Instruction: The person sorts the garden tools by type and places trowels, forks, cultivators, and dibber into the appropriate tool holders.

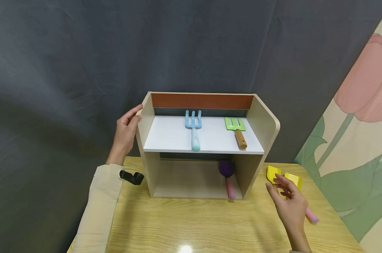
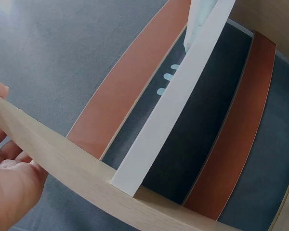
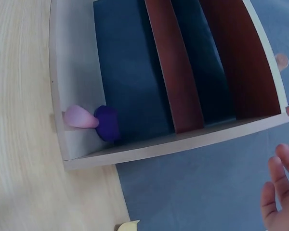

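At the left panel of a small two-tier shelf, my left hand grips the edge, with a fingertip over the rim and the other fingers behind the panel in the left wrist view. My right hand hangs over two yellow-headed toy shovels on the table, fingers loosely bent, holding nothing. It partly covers them; a pink handle sticks out beside it. On the white upper board lie a blue hand fork and a green fork with a wooden handle. A purple trowel with a pink handle lies on the bottom board.
The shelf stands on a wooden table before a dark grey curtain. A wall with painted tulips borders the table's right side. A black strap mount sits on the left wrist.
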Demonstrator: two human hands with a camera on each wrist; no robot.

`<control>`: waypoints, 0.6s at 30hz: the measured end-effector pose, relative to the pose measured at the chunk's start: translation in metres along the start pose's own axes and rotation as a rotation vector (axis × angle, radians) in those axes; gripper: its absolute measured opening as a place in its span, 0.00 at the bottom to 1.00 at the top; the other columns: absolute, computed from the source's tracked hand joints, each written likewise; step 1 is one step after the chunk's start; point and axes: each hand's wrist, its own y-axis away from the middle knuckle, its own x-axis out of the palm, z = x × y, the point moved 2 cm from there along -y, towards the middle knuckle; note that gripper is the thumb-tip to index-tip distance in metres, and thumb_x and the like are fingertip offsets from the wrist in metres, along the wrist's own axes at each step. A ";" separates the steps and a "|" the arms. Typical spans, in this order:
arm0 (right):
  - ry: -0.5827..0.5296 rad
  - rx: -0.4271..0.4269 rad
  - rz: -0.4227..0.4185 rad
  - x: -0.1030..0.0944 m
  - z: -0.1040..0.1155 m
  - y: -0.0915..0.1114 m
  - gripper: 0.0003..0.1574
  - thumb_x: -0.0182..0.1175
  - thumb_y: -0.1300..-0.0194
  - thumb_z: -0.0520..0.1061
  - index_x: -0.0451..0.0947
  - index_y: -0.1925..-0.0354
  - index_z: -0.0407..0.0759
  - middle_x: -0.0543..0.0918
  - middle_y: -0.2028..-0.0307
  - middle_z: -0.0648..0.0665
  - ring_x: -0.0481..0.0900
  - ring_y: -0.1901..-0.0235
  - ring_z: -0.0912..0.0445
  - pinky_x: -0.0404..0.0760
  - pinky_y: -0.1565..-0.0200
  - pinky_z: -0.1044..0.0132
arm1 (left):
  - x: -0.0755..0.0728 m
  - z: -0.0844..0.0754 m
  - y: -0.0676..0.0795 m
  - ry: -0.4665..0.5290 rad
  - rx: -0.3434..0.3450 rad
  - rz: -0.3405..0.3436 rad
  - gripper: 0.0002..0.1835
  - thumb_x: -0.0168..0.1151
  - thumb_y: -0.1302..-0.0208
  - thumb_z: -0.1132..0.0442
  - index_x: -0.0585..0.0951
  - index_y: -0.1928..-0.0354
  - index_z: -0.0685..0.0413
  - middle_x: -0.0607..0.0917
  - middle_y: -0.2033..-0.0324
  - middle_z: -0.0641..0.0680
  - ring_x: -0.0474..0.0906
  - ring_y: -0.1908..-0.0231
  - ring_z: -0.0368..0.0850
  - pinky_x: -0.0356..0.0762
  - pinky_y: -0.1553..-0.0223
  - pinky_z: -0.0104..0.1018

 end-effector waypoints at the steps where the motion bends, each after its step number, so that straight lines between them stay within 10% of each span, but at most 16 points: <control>1: 0.000 0.008 -0.007 0.000 -0.002 0.000 0.23 0.73 0.48 0.36 0.83 0.51 0.38 0.86 0.63 0.44 0.78 0.66 0.67 0.71 0.65 0.79 | 0.000 0.000 0.000 0.006 0.000 0.003 0.23 0.48 0.28 0.64 0.70 0.33 0.62 0.69 0.33 0.57 0.61 0.34 0.49 0.55 0.33 0.47; 18: 0.011 0.103 -0.139 -0.015 -0.039 -0.011 0.22 0.72 0.46 0.38 0.83 0.52 0.34 0.82 0.65 0.61 0.76 0.65 0.70 0.71 0.66 0.82 | 0.001 0.000 0.000 0.089 0.004 0.001 0.23 0.49 0.29 0.66 0.70 0.34 0.65 0.69 0.33 0.58 0.63 0.35 0.49 0.56 0.34 0.47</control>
